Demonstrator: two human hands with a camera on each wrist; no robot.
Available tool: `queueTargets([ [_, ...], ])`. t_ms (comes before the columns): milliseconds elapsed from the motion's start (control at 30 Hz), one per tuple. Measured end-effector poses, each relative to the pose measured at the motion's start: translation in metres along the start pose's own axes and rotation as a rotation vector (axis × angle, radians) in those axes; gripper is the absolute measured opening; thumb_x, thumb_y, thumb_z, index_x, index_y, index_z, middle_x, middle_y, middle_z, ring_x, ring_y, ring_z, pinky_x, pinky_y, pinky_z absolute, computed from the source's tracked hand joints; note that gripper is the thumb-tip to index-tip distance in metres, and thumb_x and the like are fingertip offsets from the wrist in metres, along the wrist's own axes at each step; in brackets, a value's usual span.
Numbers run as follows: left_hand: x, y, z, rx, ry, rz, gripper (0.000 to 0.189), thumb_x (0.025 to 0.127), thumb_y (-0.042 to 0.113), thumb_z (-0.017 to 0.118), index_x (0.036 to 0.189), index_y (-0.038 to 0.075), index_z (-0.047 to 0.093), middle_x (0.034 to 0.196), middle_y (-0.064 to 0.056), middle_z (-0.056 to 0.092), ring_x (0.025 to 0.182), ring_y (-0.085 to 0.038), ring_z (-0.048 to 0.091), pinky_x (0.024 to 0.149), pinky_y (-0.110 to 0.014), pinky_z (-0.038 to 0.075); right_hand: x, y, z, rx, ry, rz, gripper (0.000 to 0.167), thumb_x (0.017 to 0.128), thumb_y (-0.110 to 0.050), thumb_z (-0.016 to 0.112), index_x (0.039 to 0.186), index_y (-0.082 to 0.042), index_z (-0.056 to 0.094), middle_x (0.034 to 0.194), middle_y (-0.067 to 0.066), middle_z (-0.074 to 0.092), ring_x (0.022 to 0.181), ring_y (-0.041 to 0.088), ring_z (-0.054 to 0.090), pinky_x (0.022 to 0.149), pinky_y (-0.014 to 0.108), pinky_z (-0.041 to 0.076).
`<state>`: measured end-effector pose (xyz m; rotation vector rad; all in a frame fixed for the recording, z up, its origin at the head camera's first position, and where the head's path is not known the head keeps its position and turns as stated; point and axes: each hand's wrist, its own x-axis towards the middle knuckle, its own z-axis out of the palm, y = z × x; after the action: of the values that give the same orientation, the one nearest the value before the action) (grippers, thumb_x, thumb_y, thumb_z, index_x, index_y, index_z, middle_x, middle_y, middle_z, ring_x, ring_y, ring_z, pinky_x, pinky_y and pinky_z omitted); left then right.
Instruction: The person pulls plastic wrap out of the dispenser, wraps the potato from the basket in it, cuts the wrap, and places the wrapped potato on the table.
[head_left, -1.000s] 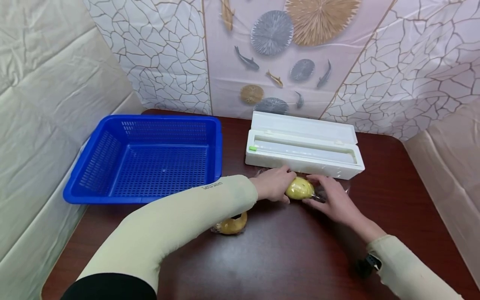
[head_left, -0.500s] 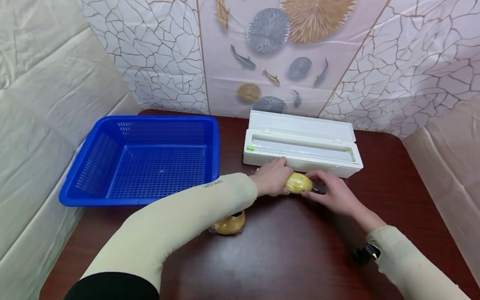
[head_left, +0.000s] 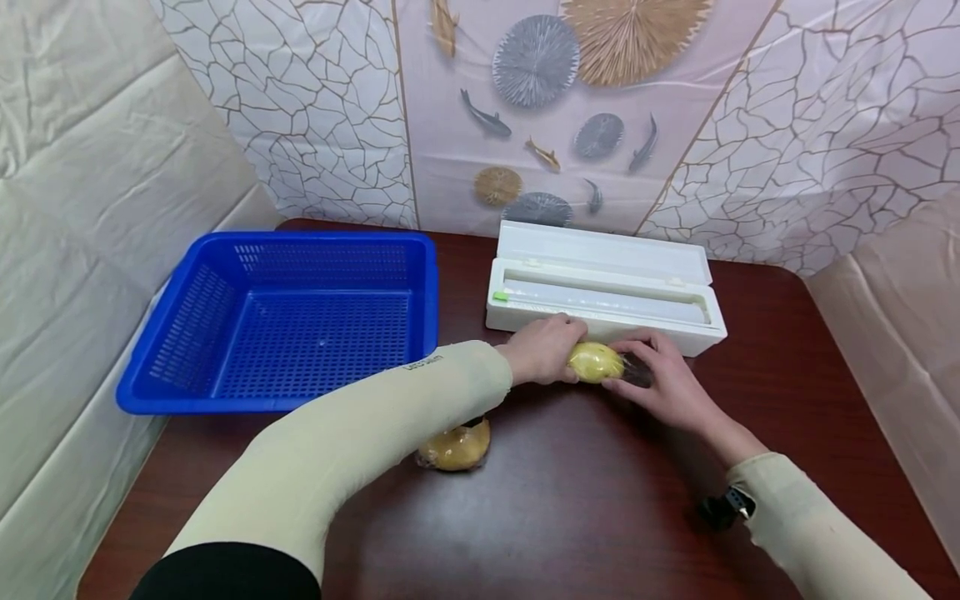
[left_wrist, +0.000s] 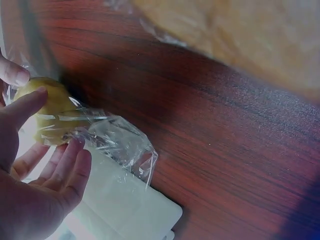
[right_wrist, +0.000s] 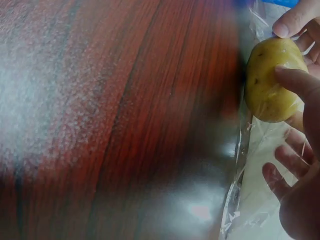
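Observation:
A yellow potato (head_left: 595, 362) with clear cling film about it is held between both hands, in front of the white cling film box (head_left: 607, 304). My left hand (head_left: 546, 350) grips its left end; in the left wrist view the thumb lies on the potato (left_wrist: 52, 107) and the fingers curl beneath. On the other end, my right hand (head_left: 663, 383) pinches it, thumb on top in the right wrist view. Loose cling film (left_wrist: 125, 142) sticks out past the potato. Under the left forearm lies a film-wrapped golden-brown round thing (head_left: 453, 448), partly hidden by the sleeve.
A blue plastic basket (head_left: 322, 342) stands on the left of the dark red-brown table (head_left: 525, 508). The box's lid (head_left: 603, 250) is raised at the back, with a roll inside and a green slider (head_left: 500, 296) on its front edge. Patterned cloth walls surround the table.
The hands and the potato have shifted slightly back toward the box, and the potato has turned a little between the fingers. The camera view has moved slightly too.

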<state>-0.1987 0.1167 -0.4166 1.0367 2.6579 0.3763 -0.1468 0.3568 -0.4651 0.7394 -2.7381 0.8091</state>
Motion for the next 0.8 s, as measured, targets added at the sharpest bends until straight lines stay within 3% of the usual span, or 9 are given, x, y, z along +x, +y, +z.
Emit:
queueTargets([
  [167,0.0023,-0.0006,-0.0046,-0.023,-0.011,0.018,0.047,0.094,0.034,0.084,0.130,0.012,0.065,0.119,-0.002,0.067,0.107,-0.015,0.061,0.092,-0.031,0.051,0.0007,0.0014,-0.0044,0.000,-0.039,0.043,0.045,0.087,-0.014,0.089,0.127,-0.004,0.072,0.116,0.010,0.073,0.108,0.025,0.066,0.090,0.028,0.046],
  [300,0.0042,-0.0014,-0.0069,-0.044,-0.006,0.036,0.040,0.092,0.032,0.086,0.122,0.010,0.069,0.110,0.000,0.071,0.100,-0.015,0.061,0.088,-0.030,0.050,0.0021,0.0020,-0.0079,0.004,-0.067,0.060,0.042,0.090,-0.015,0.087,0.128,-0.003,0.073,0.117,0.011,0.075,0.110,0.026,0.068,0.091,0.025,0.047],
  [533,0.0025,-0.0008,-0.0073,-0.081,-0.023,-0.012,0.049,0.094,0.035,0.084,0.130,0.010,0.061,0.116,-0.005,0.071,0.103,-0.018,0.066,0.088,-0.034,0.053,0.0036,-0.0005,-0.0104,0.075,-0.069,0.106,0.038,0.091,-0.014,0.087,0.124,-0.005,0.071,0.111,0.008,0.078,0.101,0.026,0.075,0.085,0.014,0.051],
  [800,0.0030,0.0011,-0.0058,-0.094,-0.025,-0.063,0.046,0.097,0.033,0.080,0.131,0.011,0.058,0.117,-0.007,0.071,0.103,-0.019,0.067,0.085,-0.036,0.055,0.0042,-0.0016,-0.0096,0.013,-0.025,0.092,0.030,0.089,-0.016,0.088,0.114,-0.010,0.072,0.103,0.003,0.078,0.091,0.020,0.072,0.079,0.025,0.051],
])
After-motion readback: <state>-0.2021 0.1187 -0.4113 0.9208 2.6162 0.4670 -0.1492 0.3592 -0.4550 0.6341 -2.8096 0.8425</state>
